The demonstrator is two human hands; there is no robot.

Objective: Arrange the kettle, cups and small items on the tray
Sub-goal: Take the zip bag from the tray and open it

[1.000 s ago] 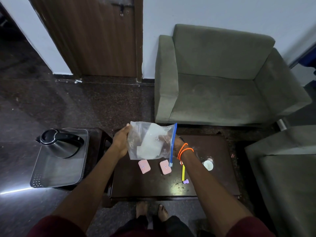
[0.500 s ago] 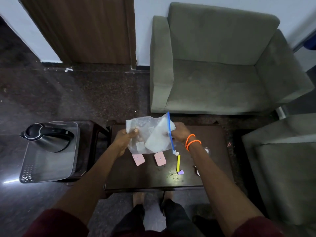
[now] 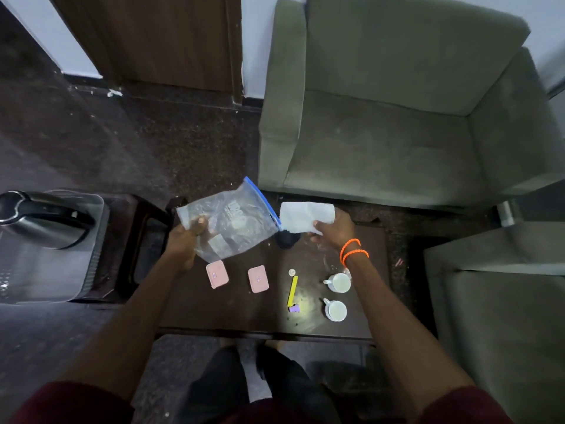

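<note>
My left hand (image 3: 185, 240) grips a clear zip bag (image 3: 229, 221) with a blue seal, held above the dark coffee table (image 3: 232, 310); small pale items remain inside. My right hand (image 3: 331, 229) holds a white folded paper packet (image 3: 305, 216) just outside the bag's mouth. On the table lie two pink sachets (image 3: 216, 274) (image 3: 258, 279), a yellow stick (image 3: 292, 290) with a purple piece at its end, a small coin-like disc (image 3: 292, 272) and two white cups (image 3: 338, 282) (image 3: 335, 310). A steel kettle (image 3: 39, 220) stands on the grey tray (image 3: 94, 264) at the left.
The tray rests on a small dark side table (image 3: 143, 240) left of the coffee table. A green sofa (image 3: 397, 117) stands behind, another seat (image 3: 495, 316) at the right. A wooden door (image 3: 153, 38) is at the back. My feet show under the table's near edge.
My right hand has pulled the white packet out of the bag and moved it right. The left hand tilted the bag flatter. The camera tipped down, bringing both cups into view.
</note>
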